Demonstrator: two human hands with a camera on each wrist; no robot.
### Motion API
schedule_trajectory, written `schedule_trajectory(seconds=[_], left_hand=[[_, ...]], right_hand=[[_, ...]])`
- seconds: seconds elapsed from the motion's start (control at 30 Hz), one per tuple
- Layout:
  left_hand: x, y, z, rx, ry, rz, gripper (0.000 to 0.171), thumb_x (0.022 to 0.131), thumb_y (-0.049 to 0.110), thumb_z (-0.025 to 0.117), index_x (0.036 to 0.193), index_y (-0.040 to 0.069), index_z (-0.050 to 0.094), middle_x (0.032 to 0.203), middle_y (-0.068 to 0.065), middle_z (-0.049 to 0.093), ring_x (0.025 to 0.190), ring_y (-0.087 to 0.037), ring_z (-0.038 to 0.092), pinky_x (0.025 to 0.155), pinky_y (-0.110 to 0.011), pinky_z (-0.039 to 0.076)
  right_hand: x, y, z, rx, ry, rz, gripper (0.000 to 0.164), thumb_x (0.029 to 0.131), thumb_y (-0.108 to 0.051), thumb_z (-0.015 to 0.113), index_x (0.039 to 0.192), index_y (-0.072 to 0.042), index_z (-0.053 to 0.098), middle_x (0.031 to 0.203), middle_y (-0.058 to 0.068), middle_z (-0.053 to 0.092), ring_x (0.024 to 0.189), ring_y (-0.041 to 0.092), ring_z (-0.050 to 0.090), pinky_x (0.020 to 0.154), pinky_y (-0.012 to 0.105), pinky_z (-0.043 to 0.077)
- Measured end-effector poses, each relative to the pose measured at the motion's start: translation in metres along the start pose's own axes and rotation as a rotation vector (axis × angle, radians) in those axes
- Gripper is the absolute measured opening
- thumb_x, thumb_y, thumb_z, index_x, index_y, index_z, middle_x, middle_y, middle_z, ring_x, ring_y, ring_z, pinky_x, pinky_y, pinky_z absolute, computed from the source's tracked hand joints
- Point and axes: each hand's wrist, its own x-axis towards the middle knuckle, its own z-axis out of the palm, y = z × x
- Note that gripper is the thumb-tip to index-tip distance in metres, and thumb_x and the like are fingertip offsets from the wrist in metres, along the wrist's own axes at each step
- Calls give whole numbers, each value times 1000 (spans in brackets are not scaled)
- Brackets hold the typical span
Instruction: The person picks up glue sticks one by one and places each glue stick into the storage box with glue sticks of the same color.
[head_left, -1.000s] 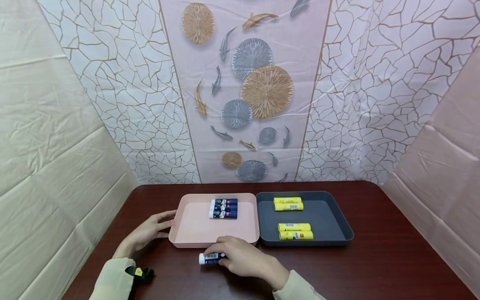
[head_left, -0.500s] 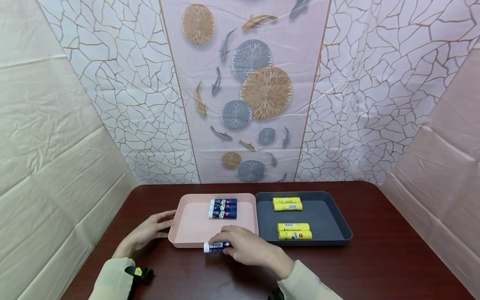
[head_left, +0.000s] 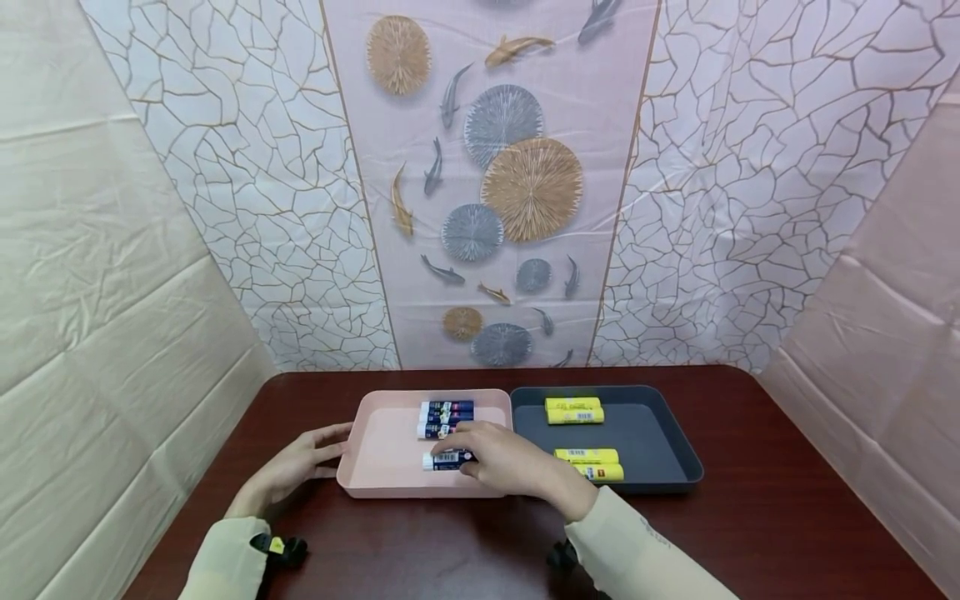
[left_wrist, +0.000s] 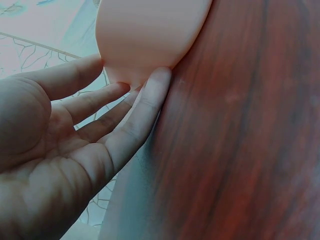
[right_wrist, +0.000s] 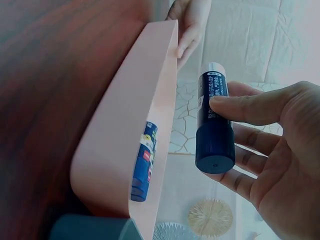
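My right hand (head_left: 513, 460) pinches a navy glue stick (head_left: 447, 460) with a white cap, between thumb and fingers. It hangs over the front part of the pink tray (head_left: 382, 454), in front of a row of three similar navy glue sticks (head_left: 444, 408). In the right wrist view the held glue stick (right_wrist: 214, 115) shows its ribbed base and printed label, above the tray's rim. My left hand (head_left: 300, 462) touches the pink tray's left edge. The left wrist view shows its fingertips (left_wrist: 159, 77) against the outside of the tray's corner, fingers fairly straight.
A dark grey tray (head_left: 660, 446) adjoins the pink tray on the right. It holds two yellow glue sticks (head_left: 574, 409) at the back and two more (head_left: 587, 456) near the front, partly behind my right wrist. Both trays stand on a dark red-brown table (head_left: 420, 554).
My right hand has lifted the navy glue stick from in front of the pink tray and carried it forward over the tray's inside. My left hand has stayed at the tray's edge.
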Motion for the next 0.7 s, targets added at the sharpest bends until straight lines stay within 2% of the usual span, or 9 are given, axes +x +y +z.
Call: schedule_trajectory(seconds=[0.2, 0.27, 0.4, 0.63, 0.7], left_hand=[[-1, 1, 1, -1, -4, 4, 63, 110, 21, 55, 162, -2, 28, 164, -31, 27, 126, -28, 60, 96, -44, 58], [-1, 1, 1, 2, -2, 2, 64, 110, 22, 56, 162, -2, 28, 164, -31, 27, 126, -28, 60, 96, -44, 58], [-1, 1, 1, 4, 4, 0, 65, 109, 23, 56, 162, -2, 28, 164, -31, 27, 127, -29, 60, 96, -44, 58], [-1, 0, 1, 11, 0, 7, 64, 110, 22, 56, 162, -3, 28, 164, -32, 27, 126, -29, 60, 96, -45, 59], [-1, 0, 1, 9, -3, 12, 64, 110, 22, 56, 162, -3, 28, 164, -32, 27, 127, -29, 60, 96, -45, 59]], right_hand=[[10, 8, -7, -13, -9, -29, 44, 96, 2, 70, 133, -21, 73, 130, -6, 69, 123, 11, 59, 104, 32, 51], [14, 10, -8, -16, -19, -25, 44, 95, 3, 69, 132, -21, 73, 130, -6, 69, 123, 11, 59, 101, 29, 52], [24, 14, -13, -1, -42, -17, 43, 94, 6, 69, 130, -18, 74, 127, -1, 70, 112, 12, 61, 87, 25, 53], [39, 20, -18, -37, -59, 10, 40, 93, 5, 72, 124, -20, 77, 131, 1, 68, 114, 12, 61, 95, 30, 54], [41, 22, -20, -59, -65, 20, 41, 93, 4, 71, 124, -22, 77, 133, 1, 68, 109, 11, 62, 88, 28, 54]])
